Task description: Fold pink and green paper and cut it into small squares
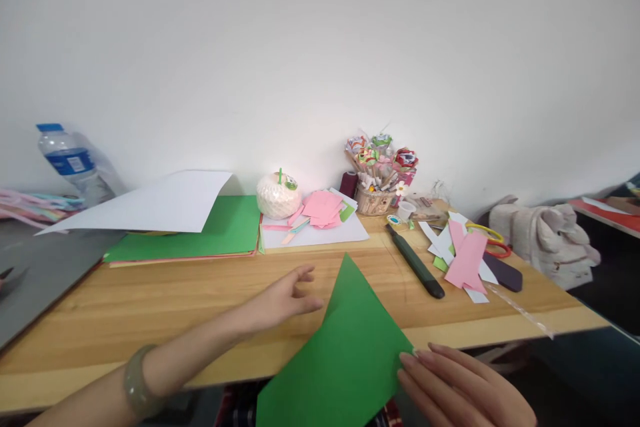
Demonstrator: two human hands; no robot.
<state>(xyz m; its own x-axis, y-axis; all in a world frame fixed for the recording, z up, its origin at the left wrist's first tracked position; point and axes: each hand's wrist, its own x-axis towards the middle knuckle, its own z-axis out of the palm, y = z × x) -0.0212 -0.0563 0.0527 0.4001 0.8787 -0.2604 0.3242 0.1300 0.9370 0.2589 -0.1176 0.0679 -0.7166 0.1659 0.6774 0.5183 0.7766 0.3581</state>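
"What do we put first, going by size?"

"One wooden table [200, 303]. At its left edge we have one grey board [45, 273], and past its right edge one pale bag [540, 240]."

"And paper?"

"One stack [240, 220], green on top, towards the back-left corner, with one white sheet [155, 200] curling over it. We count one green sheet [345, 353] between the hands; it overhangs the front edge, one point aimed at the back."

"Next size down?"

"One bottle [73, 160] at the back-left corner, and one basket [376, 203] by the back edge, right of the middle. In it we count at least four paper flowers [405, 158]."

"And one white ball [279, 197] left of the basket. What of our two hands?"

"The left hand [287, 297] holds nothing, thumb and fingers apart, just beside the green sheet. The right hand [467, 390] lays its fingers, close together, on the sheet's right corner, off the front edge. Its thumb is hidden, so we can't tell whether it pinches."

"The smallest?"

"One dark tool [415, 260] slanting towards the front edge, one yellow loop [487, 227] and one red loop [503, 245] by the right edge, one bracelet [134, 380] on the left wrist, and one dark spool [349, 185] beside the basket."
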